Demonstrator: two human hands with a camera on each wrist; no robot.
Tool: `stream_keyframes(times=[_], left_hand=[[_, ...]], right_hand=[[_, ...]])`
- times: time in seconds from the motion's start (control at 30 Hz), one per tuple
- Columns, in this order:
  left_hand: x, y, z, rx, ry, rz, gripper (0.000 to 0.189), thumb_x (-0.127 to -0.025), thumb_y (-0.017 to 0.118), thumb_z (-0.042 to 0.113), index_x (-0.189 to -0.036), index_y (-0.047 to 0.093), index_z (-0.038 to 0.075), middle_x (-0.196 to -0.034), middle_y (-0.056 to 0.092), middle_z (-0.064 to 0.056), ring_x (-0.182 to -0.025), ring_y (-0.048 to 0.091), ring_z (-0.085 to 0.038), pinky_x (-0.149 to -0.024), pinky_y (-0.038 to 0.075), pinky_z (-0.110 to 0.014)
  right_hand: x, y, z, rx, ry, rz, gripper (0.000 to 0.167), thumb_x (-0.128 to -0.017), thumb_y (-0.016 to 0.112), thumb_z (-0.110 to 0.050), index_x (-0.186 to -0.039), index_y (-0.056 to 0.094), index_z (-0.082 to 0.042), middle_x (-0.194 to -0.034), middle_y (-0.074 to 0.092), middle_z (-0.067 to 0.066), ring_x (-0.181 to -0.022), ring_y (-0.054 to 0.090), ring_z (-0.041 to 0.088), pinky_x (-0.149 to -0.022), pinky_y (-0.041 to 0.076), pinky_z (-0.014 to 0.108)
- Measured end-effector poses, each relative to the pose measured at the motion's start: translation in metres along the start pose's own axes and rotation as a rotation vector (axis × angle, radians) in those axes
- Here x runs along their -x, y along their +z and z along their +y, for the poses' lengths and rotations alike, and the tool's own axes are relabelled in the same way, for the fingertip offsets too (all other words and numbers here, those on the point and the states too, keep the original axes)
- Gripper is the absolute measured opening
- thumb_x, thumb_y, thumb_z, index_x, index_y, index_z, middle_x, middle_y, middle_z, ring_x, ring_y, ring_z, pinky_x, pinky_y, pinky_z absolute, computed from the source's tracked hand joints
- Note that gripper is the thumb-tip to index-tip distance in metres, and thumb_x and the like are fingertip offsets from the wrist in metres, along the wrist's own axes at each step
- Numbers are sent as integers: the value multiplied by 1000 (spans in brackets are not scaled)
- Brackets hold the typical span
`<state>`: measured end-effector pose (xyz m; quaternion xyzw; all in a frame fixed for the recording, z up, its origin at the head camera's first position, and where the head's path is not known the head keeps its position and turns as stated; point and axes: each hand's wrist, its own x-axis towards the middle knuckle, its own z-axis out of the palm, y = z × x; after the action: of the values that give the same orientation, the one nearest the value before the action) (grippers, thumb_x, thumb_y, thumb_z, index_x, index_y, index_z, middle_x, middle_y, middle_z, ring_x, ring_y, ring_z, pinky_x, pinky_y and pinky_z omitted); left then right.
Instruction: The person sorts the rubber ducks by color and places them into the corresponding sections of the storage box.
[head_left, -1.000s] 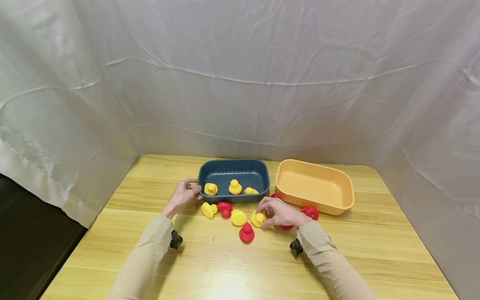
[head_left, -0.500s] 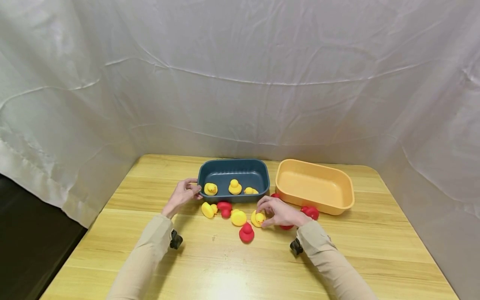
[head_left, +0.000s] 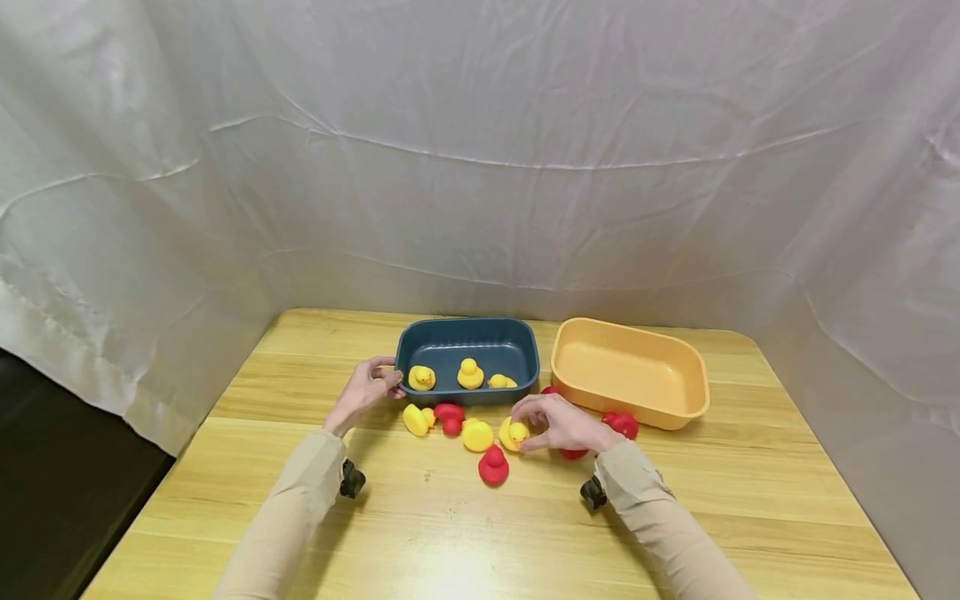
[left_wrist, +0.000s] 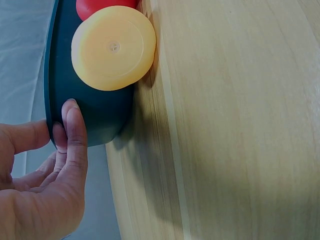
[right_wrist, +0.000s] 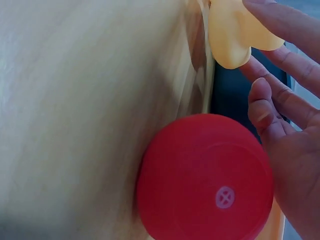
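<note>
My left hand (head_left: 369, 387) grips the left end of a dark blue bin (head_left: 498, 333); in the left wrist view the thumb and fingers pinch its rim (left_wrist: 48, 85). Several yellow rubber ducks sit inside, one of them (head_left: 470, 375) near the middle. My right hand (head_left: 562, 423) holds another yellow rubber duck (head_left: 513, 433) in front of the bin, thumb on one side and fingertips on the other. In the right wrist view, a red rubber duck (right_wrist: 200, 170) lies close beside the palm, its base facing the camera.
A yellow-orange bin (head_left: 630, 367) stands right of the blue one. Along the bins' front lie a tipped yellow duck (head_left: 417, 420), a red duck (head_left: 450, 418), another yellow duck (head_left: 477, 435) and a red duck (head_left: 493, 465). More red ducks (head_left: 621, 425) lie near the right hand. Grey curtains surround the wooden table.
The yellow duck at my right fingertips has shifted slightly left and away from me, along with the right hand. The left hand and the bins stay put.
</note>
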<state>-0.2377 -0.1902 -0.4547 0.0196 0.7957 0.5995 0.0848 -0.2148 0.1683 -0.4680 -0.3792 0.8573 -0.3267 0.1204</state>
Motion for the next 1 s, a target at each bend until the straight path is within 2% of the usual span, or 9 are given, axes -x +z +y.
stream_keyframes(times=[0.23, 0.43, 0.63, 0.87, 1.0], left_hand=[[0, 0, 0, -4, 5, -1, 49, -100, 55, 2, -142, 39, -18, -96, 67, -20, -72, 69, -11, -78, 64, -35], [0, 0, 0, 4, -4, -2, 49, -100, 55, 2, -142, 39, -18, -95, 67, -18, -71, 69, -10, -78, 64, -34], [0, 0, 0, 2, -3, -4, 49, -100, 55, 2, -142, 39, -18, -96, 68, -21, -71, 69, -10, -77, 64, -34], [0, 0, 0, 4, -2, -6, 48, -101, 54, 1, -142, 39, -19, -99, 68, -26, -70, 68, -8, -77, 64, -33], [0, 0, 0, 5, -7, -3, 48, -101, 54, 1, -142, 39, -18, -99, 68, -26, -69, 67, -7, -77, 64, -32]], right_hand=[[-1, -3, -4, -63, 43, 19, 36, -83, 84, -26, -114, 73, -11, -120, 69, 6, -98, 60, 24, -82, 53, 26], [-1, -6, -6, -68, 20, 60, 36, -84, 83, -29, -115, 74, -12, -122, 69, 6, -105, 61, 25, -81, 55, 31], [-3, -8, -8, -78, 20, 103, 37, -84, 83, -31, -115, 73, -14, -126, 69, 5, -119, 61, 25, -91, 58, 39], [-6, -8, -7, -164, 24, 105, 36, -85, 82, -28, -116, 71, -13, -127, 67, 8, -98, 64, 23, -87, 59, 48], [-7, -8, -8, -192, 49, 130, 35, -84, 83, -28, -115, 71, -15, -126, 67, 7, -100, 65, 20, -89, 59, 49]])
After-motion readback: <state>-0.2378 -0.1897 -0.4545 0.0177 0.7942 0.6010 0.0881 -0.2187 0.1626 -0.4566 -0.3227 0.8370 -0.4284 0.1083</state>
